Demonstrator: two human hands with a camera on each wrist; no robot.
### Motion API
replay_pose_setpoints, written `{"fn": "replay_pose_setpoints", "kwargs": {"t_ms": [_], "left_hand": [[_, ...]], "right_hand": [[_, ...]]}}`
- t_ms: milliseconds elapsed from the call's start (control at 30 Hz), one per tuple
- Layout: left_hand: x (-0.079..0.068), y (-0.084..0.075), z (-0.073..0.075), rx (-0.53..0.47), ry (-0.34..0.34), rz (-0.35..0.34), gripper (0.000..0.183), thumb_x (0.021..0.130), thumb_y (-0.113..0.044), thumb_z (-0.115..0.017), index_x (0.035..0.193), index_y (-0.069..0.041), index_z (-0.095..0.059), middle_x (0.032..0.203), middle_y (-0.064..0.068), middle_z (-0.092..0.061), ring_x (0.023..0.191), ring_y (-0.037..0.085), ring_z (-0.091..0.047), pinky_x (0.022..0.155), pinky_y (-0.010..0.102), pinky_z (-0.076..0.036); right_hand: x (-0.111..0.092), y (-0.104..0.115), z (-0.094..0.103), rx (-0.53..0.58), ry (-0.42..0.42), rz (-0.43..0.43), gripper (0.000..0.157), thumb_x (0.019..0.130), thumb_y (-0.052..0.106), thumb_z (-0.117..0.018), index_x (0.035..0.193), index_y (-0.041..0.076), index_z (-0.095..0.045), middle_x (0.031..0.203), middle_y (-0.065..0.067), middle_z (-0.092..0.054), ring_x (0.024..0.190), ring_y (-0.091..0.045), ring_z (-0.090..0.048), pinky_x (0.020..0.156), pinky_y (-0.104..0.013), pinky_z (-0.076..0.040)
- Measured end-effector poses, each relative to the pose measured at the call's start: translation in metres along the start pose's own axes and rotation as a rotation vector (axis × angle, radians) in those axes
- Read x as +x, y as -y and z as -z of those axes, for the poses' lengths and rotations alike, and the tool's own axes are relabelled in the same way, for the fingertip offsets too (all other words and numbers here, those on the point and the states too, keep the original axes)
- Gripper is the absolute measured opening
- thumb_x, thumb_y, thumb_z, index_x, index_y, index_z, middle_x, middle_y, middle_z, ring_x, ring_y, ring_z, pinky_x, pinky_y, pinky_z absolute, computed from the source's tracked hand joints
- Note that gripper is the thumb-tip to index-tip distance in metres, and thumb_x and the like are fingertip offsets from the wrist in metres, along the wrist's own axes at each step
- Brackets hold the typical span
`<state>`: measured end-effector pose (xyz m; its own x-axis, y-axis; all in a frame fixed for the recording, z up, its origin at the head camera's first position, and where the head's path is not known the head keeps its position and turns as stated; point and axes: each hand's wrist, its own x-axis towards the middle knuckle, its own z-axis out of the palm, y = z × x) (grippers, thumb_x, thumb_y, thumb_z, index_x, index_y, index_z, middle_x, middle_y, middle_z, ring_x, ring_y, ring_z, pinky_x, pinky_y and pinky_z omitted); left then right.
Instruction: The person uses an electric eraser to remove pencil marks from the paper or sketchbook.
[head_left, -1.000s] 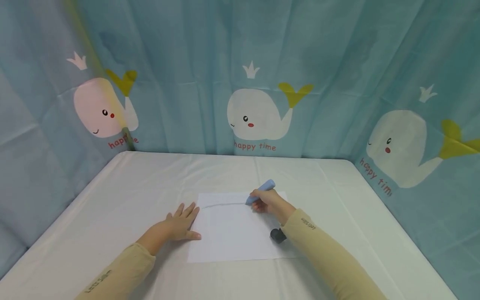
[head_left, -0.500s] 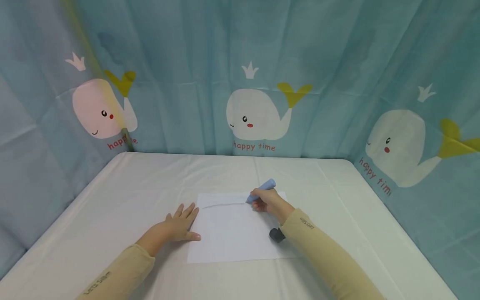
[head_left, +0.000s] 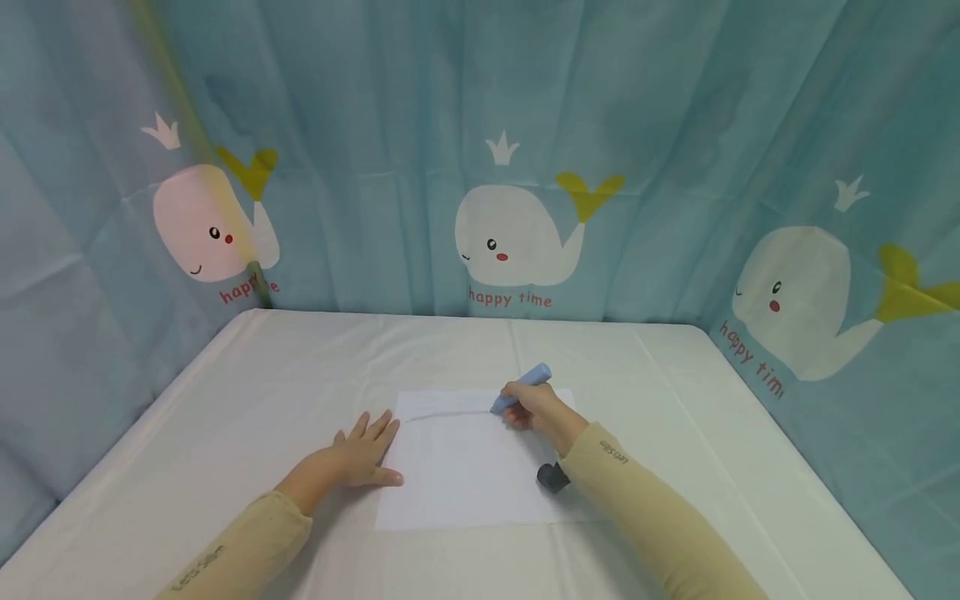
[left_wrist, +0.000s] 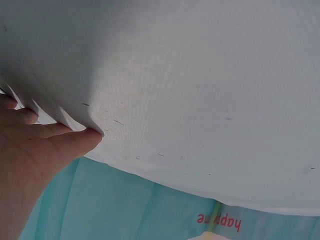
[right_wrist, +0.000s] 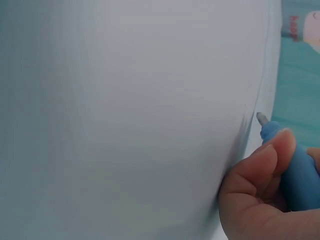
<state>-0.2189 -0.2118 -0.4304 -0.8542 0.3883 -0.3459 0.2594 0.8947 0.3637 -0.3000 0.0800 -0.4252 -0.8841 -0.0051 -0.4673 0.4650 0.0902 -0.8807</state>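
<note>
A sheet of white paper [head_left: 457,475] lies on the white-covered table, with one thin, slightly curved line [head_left: 446,414] near its far edge. My right hand [head_left: 534,408] pinches a light blue marker [head_left: 534,374] between thumb and fingers, its tip at the line's right end. In the right wrist view the marker's grey tip [right_wrist: 262,119] shows past the thumb. My left hand [head_left: 363,457] rests flat at the paper's left edge, fingers spread. From the left wrist view, the fingertips [left_wrist: 92,137] touch the white surface.
A small black object [head_left: 552,477] sits on the paper's right part, partly hidden by the right sleeve [head_left: 652,517]. The white table [head_left: 300,358] ends at a blue curtain [head_left: 360,208] with whale prints, which closes in the back and both sides.
The head view has tilted a little, so the whole scene sits slightly lower. Both hands, the marker tip and the drawn line look unchanged on the paper.
</note>
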Motion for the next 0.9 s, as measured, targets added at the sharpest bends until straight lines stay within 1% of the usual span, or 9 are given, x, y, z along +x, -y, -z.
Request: {"fn": "replay_pose_setpoints", "kwargs": {"t_ms": [167,300,367,500,633,900], "left_hand": [[0.003,0.002,-0.003,-0.005,-0.012,-0.012,0.101,0.085,-0.057,-0.064,0.15,0.007,-0.021,0.157,0.028,-0.007,0.14,0.055,0.002,0.101,0.077,-0.007],[0.004,0.005,-0.004,0.016,-0.016,-0.013,0.102,0.085,-0.059,-0.062,0.151,0.006,-0.02,0.158,0.027,-0.006,0.141,0.054,0.002,0.101,0.077,-0.008],[0.003,0.004,-0.003,0.009,-0.013,-0.015,0.101,0.085,-0.057,-0.063,0.15,0.007,-0.02,0.158,0.028,-0.006,0.14,0.055,0.002,0.101,0.077,-0.007],[-0.004,-0.004,0.003,-0.005,-0.005,-0.01,0.099,0.086,-0.052,-0.066,0.149,0.009,-0.021,0.157,0.03,-0.007,0.139,0.056,0.002,0.101,0.077,-0.007],[-0.007,-0.008,0.005,0.0,-0.012,-0.005,0.096,0.087,-0.049,-0.067,0.149,0.008,-0.022,0.157,0.03,-0.008,0.14,0.056,0.001,0.101,0.077,-0.008],[-0.006,-0.006,0.004,0.0,-0.015,-0.005,0.095,0.087,-0.048,-0.067,0.149,0.009,-0.022,0.157,0.03,-0.008,0.14,0.056,0.001,0.101,0.076,-0.008]], "right_hand": [[0.001,0.0,-0.002,-0.043,0.032,-0.016,0.017,0.086,0.009,-0.065,0.094,-0.005,-0.06,0.059,-0.006,-0.058,0.048,-0.01,-0.054,0.049,-0.02,-0.047],[0.003,0.002,-0.002,-0.04,0.022,-0.025,0.017,0.087,0.01,-0.065,0.095,-0.004,-0.059,0.061,-0.006,-0.058,0.049,-0.011,-0.054,0.05,-0.02,-0.047],[0.004,0.002,-0.002,-0.044,0.019,-0.03,0.017,0.087,0.01,-0.065,0.096,-0.004,-0.06,0.062,-0.006,-0.058,0.049,-0.01,-0.054,0.05,-0.02,-0.047],[0.004,0.003,-0.001,-0.052,0.037,-0.041,0.018,0.088,0.011,-0.065,0.097,-0.004,-0.061,0.062,-0.006,-0.058,0.049,-0.011,-0.054,0.049,-0.02,-0.046],[0.004,0.003,0.0,-0.046,0.053,-0.041,0.017,0.088,0.01,-0.066,0.095,-0.004,-0.06,0.061,-0.006,-0.058,0.049,-0.011,-0.054,0.049,-0.02,-0.046],[0.002,0.002,-0.003,-0.038,0.049,-0.036,0.015,0.088,0.01,-0.065,0.094,-0.004,-0.06,0.061,-0.007,-0.058,0.049,-0.011,-0.054,0.05,-0.02,-0.047]]}}
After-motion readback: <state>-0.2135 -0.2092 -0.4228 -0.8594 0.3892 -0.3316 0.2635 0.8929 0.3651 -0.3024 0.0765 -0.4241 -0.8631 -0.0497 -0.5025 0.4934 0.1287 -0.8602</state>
